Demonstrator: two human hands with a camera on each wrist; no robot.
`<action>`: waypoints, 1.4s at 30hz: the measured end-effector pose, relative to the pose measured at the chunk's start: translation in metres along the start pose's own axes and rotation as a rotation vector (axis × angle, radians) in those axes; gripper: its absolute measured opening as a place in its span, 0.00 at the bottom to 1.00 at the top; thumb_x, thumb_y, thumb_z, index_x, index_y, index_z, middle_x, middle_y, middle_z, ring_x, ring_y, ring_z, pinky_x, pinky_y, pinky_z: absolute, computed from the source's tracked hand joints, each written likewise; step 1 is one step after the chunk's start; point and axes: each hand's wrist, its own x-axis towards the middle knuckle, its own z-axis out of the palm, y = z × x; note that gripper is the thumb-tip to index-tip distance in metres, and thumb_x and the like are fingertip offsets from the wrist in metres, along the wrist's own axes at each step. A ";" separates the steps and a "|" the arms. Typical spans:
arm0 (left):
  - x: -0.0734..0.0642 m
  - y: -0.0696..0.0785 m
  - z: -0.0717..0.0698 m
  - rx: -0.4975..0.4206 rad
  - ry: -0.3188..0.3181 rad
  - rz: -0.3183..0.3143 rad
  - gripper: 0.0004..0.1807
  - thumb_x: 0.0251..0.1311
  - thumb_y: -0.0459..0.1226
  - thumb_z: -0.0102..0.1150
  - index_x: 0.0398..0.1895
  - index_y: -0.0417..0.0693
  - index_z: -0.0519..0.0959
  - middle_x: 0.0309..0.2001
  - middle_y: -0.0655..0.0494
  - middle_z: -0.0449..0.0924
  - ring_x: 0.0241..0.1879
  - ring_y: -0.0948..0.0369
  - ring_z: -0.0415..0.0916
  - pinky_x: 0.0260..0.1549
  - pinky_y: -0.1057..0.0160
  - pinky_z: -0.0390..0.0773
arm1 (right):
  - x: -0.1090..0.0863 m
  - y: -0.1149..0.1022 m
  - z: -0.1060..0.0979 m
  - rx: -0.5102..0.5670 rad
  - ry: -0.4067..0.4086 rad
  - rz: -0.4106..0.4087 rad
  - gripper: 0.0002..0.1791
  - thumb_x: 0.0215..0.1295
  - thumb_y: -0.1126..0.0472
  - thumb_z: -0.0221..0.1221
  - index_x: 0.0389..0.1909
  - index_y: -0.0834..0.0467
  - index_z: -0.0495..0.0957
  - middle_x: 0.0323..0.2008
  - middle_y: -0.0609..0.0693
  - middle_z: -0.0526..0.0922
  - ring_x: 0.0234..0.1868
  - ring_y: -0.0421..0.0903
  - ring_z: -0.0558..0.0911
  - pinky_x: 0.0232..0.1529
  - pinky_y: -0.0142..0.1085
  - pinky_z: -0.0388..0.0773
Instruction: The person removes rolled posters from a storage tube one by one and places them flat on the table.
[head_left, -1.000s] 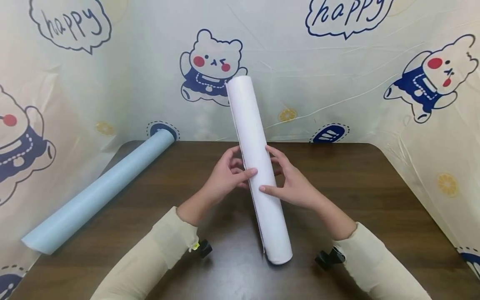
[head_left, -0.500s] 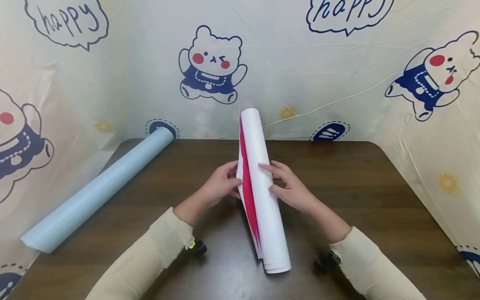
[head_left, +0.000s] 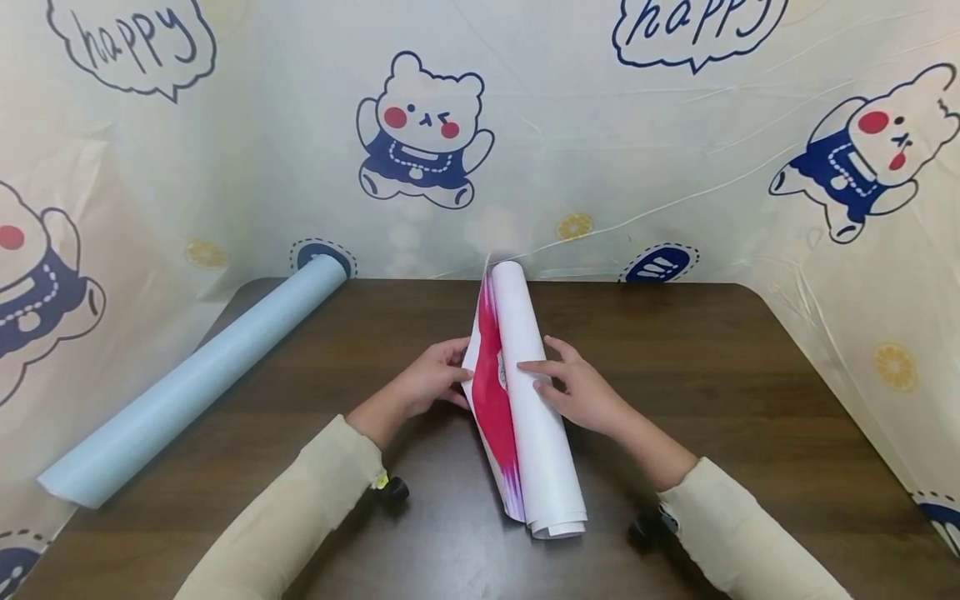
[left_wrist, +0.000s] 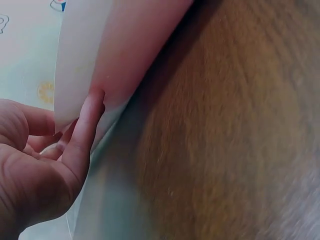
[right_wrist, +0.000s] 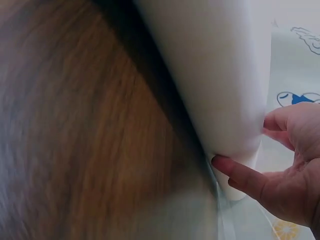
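Observation:
A rolled-up poster [head_left: 536, 417], white outside, lies lengthwise on the table in front of me. Its loose left edge stands lifted, so a printed red and purple inner face [head_left: 491, 400] shows. At that edge my left hand [head_left: 431, 379] pinches the sheet between thumb and fingers; the left wrist view shows fingers on both sides of the paper [left_wrist: 120, 45]. My right hand [head_left: 581, 387] rests its spread, fairly straight fingers on the roll's right side. In the right wrist view, the fingertips [right_wrist: 220, 162] touch the white roll [right_wrist: 210, 65].
A light blue roll [head_left: 202, 379] lies slantwise along the table's left side. The dark wooden table [head_left: 712, 367] has a pale cartoon-bear sheet [head_left: 562, 150] hanging behind it and at both sides.
The roll has been lowered from a tilted hold onto the table. Its left edge has been peeled open, baring the red print. My left hand has shifted left with that edge.

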 end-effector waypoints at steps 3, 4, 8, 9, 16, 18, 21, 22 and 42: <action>0.001 -0.001 -0.004 0.001 0.016 -0.013 0.31 0.63 0.30 0.60 0.69 0.50 0.66 0.53 0.43 0.76 0.43 0.49 0.82 0.37 0.50 0.83 | 0.000 -0.001 -0.003 -0.032 -0.005 -0.003 0.22 0.63 0.60 0.64 0.58 0.56 0.79 0.71 0.63 0.58 0.60 0.61 0.73 0.44 0.47 0.82; 0.002 -0.002 -0.006 0.005 0.029 -0.014 0.32 0.62 0.30 0.61 0.70 0.50 0.66 0.53 0.44 0.76 0.43 0.49 0.82 0.37 0.50 0.83 | 0.000 -0.002 -0.005 -0.054 -0.004 -0.006 0.22 0.62 0.59 0.66 0.57 0.57 0.79 0.71 0.62 0.59 0.60 0.60 0.73 0.44 0.46 0.82; 0.002 -0.002 -0.010 0.049 0.100 0.004 0.38 0.59 0.31 0.65 0.72 0.55 0.63 0.53 0.46 0.76 0.44 0.50 0.82 0.35 0.52 0.84 | 0.002 -0.005 -0.010 -0.153 -0.019 -0.062 0.26 0.57 0.56 0.69 0.56 0.59 0.78 0.72 0.59 0.60 0.64 0.60 0.70 0.47 0.47 0.81; 0.002 -0.002 -0.011 0.068 0.112 0.016 0.39 0.58 0.31 0.66 0.72 0.57 0.63 0.53 0.46 0.76 0.44 0.50 0.81 0.35 0.52 0.84 | 0.003 -0.006 -0.011 -0.185 -0.036 -0.087 0.27 0.57 0.56 0.69 0.58 0.58 0.77 0.72 0.58 0.60 0.66 0.60 0.67 0.49 0.48 0.80; 0.000 -0.003 -0.015 0.232 0.085 0.058 0.30 0.58 0.34 0.67 0.66 0.51 0.73 0.53 0.49 0.74 0.43 0.54 0.82 0.37 0.55 0.84 | 0.011 -0.014 -0.013 -0.369 -0.193 -0.209 0.25 0.61 0.56 0.65 0.60 0.53 0.78 0.71 0.57 0.62 0.70 0.59 0.62 0.58 0.52 0.73; -0.001 -0.003 -0.015 0.266 0.071 0.047 0.27 0.58 0.35 0.67 0.63 0.47 0.76 0.53 0.50 0.76 0.41 0.55 0.83 0.37 0.56 0.84 | 0.014 -0.017 -0.011 -0.427 -0.205 -0.235 0.24 0.59 0.53 0.66 0.57 0.55 0.80 0.70 0.57 0.64 0.70 0.59 0.62 0.62 0.53 0.69; -0.002 -0.002 -0.015 0.287 0.042 0.040 0.31 0.55 0.34 0.70 0.64 0.45 0.74 0.52 0.49 0.76 0.42 0.56 0.83 0.38 0.56 0.84 | 0.020 -0.020 -0.009 -0.536 -0.216 -0.280 0.29 0.53 0.46 0.69 0.54 0.55 0.79 0.66 0.56 0.70 0.68 0.57 0.65 0.66 0.54 0.63; -0.002 -0.001 -0.015 0.292 0.034 0.037 0.34 0.52 0.34 0.72 0.65 0.45 0.73 0.52 0.49 0.76 0.42 0.56 0.82 0.39 0.56 0.83 | 0.022 -0.021 -0.009 -0.569 -0.220 -0.293 0.30 0.51 0.45 0.70 0.54 0.55 0.79 0.64 0.55 0.73 0.67 0.56 0.67 0.66 0.54 0.62; -0.013 -0.002 -0.033 0.314 0.036 0.066 0.46 0.41 0.37 0.79 0.69 0.55 0.68 0.55 0.53 0.73 0.46 0.57 0.81 0.38 0.54 0.84 | 0.017 -0.017 -0.038 -0.668 -0.370 -0.235 0.30 0.46 0.48 0.74 0.54 0.48 0.82 0.54 0.51 0.79 0.56 0.52 0.73 0.58 0.50 0.72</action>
